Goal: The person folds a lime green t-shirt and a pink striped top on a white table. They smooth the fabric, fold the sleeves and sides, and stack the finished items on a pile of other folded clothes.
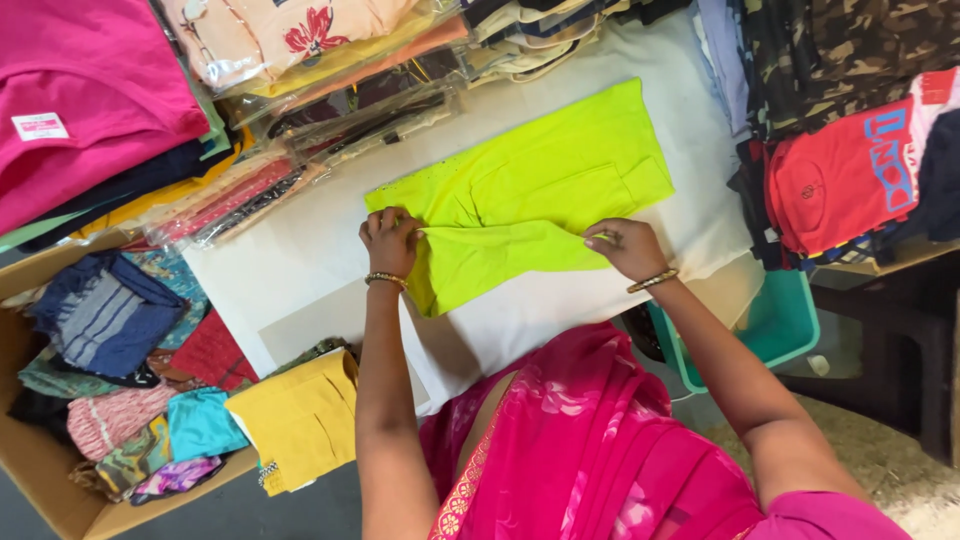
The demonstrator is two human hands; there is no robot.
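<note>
Both hands pinch a lime garment [520, 190] fold, left hand [390, 240] and right hand [625, 248] grips clamped on it, on white tabletop [300, 250]; packaged clothes [330, 90] crowd far edge, yellow cloth [300, 415] nearby.

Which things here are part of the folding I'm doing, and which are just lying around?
In hand:
neon green garment, pinched by left hand and right hand
white table cover beneath it

Lying about:
cardboard box of clothes
yellow garment
packaged clothes
red shirt
teal bin
</note>
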